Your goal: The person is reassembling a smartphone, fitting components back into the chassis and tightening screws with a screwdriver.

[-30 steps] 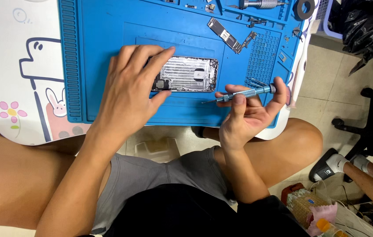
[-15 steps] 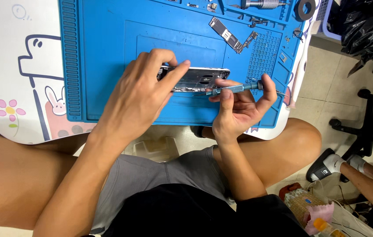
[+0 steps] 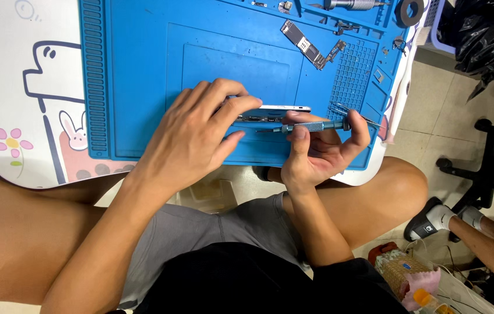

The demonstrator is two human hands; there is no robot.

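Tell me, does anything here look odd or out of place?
Nothing is spilled or broken. The phone stands tilted on its edge under the left hand, while the right hand holds a screwdriver at its side. A circuit board lies loose on the mat.

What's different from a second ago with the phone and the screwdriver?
The left hand has tipped the phone from lying flat, open side up, onto its long edge and grips it there. The right hand has brought the screwdriver in, its tip now at the phone's lower edge. The mat, circuit board and other tools have not moved.
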